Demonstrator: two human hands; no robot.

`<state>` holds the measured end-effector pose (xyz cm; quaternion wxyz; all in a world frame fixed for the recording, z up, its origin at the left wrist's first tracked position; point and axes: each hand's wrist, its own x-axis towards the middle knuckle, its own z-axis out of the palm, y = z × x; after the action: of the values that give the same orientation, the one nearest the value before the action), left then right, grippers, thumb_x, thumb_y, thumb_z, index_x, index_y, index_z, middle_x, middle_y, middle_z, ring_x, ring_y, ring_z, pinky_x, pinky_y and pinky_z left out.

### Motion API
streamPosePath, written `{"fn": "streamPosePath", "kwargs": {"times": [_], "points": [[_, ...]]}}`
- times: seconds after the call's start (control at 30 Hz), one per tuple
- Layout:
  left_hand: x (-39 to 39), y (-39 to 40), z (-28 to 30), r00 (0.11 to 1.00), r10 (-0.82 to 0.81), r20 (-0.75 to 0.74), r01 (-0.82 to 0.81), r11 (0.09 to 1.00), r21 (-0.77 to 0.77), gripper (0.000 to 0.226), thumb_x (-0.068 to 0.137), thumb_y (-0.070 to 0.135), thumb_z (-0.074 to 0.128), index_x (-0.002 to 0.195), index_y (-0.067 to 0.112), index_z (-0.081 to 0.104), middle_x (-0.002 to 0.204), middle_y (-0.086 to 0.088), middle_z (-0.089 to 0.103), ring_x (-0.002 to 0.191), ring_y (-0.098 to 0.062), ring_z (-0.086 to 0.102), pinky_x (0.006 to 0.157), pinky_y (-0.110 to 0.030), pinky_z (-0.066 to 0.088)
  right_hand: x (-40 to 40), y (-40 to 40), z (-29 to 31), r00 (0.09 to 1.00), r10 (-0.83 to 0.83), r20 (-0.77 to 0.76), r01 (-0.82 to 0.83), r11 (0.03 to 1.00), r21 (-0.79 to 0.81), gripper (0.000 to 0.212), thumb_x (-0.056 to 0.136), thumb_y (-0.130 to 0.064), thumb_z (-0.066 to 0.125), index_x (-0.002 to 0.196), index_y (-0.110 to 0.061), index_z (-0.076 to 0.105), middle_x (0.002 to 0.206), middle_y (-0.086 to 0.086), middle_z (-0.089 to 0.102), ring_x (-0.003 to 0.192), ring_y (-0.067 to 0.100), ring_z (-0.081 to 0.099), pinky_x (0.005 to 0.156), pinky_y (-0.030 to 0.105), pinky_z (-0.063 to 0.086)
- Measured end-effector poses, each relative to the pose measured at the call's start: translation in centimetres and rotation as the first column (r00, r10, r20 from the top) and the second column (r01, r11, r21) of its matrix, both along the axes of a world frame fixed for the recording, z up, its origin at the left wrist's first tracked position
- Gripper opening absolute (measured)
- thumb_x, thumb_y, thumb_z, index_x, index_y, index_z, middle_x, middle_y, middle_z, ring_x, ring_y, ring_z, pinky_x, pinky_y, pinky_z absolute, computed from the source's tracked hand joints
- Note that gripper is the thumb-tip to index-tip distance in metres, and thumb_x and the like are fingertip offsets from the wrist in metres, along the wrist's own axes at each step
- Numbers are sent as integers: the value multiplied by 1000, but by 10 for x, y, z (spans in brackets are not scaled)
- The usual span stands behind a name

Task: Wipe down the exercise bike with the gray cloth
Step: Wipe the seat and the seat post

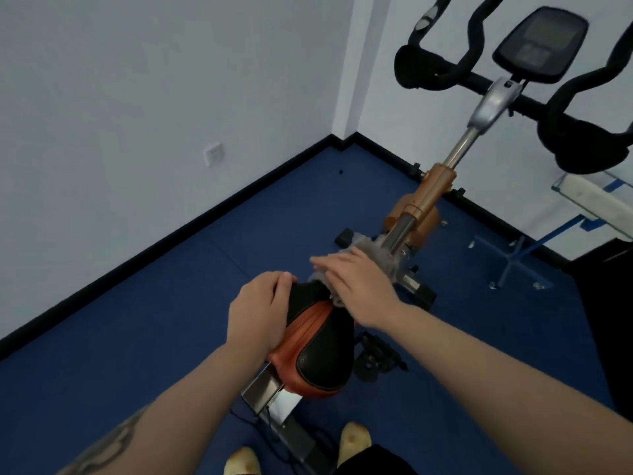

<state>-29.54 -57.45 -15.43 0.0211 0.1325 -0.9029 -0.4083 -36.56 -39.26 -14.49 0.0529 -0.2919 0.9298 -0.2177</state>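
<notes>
**Saddle wipe, nose end — entry as recorded**

Nearest: two pale slippers [356, 440] on the blue floor [137, 337], either side of the steel rear base [270, 392] of the exercise bike [424, 200].

Next: saddle [318, 351], black with orange trim, steadied along its left edge by the left hand [257, 310], fingers curled over the rim and grasping it.

Just beyond: right hand [356, 279], fingers straight and flat, pressed down on the gray cloth [380, 255] at the nose of the saddle. Cloth bunched under the palm, spilled forward against the chrome post [400, 231].

Step judged in hand: wiping of the saddle's front end. Next move judged to call for steady downward pressure and a stroke back along the saddle top, or forward onto the post and orange frame [428, 197]; left-hand hold worth retaining against saddle twist.

Farther: handlebars [445, 73] and console [541, 42], untouched, well apart from the cloth.

Edges and room: open floor to the left as far as the black skirting [205, 221]; pedal [376, 358] close below right of the saddle; blue-framed stand [513, 255] to the right, near the front of the bike, narrowing room on that side.
</notes>
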Motion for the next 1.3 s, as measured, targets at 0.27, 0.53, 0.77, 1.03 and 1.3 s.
{"fn": "streamPosePath", "kwargs": {"times": [0.27, 0.53, 0.77, 1.03, 1.3], "points": [[3, 3, 5, 995, 97, 9, -96, 995, -21, 31, 101, 37, 38, 96, 32, 68, 101, 14, 64, 91, -7, 56, 77, -33, 46, -31, 0, 17, 974, 110, -200, 12, 851, 525, 33, 104, -30, 31, 100, -21, 62, 104, 2, 68, 95, 29, 61, 75, 39, 35], [22, 13, 6, 989, 149, -21, -150, 988, -38, 30, 102, 38, 39, 113, 30, 66, 117, 12, 64, 109, -9, 55, 87, -28, 41, -46, 13, 16, 982, 188, -19, -158, 869, 469, 33, 105, -27, 27, 119, -20, 56, 119, 0, 62, 109, 25, 56, 104, 39, 32], [62, 41, -2, 962, 266, -66, -261, 963, 72, 67, 90, 47, 61, 149, 28, 35, 155, 11, 25, 143, -8, 18, 113, -29, 25, -21, -3, 7, 908, 341, -244, -225, 887, 402, 34, 103, -30, 30, 88, -22, 59, 95, 2, 69, 88, 27, 63, 77, 39, 44], [84, 74, -7, 923, 385, 5, -382, 915, 126, 124, 64, 79, 55, 154, 28, -13, 161, 18, -8, 149, -8, 1, 120, -40, 20, -51, -6, 8, 987, 159, -25, -120, 832, 542, 42, 99, -40, 28, 89, -17, 61, 105, 8, 66, 100, 32, 61, 70, 34, 38], [80, 65, -14, 900, 422, 109, -434, 845, 314, 143, 37, 78, 75, 149, 44, -8, 153, 22, 9, 136, -7, 27, 110, -36, 35, -40, -49, 10, 935, 218, 280, -326, 839, 436, 60, 100, -56, 15, 91, -24, 64, 106, 4, 66, 99, 26, 59, 76, 38, 38]]}}
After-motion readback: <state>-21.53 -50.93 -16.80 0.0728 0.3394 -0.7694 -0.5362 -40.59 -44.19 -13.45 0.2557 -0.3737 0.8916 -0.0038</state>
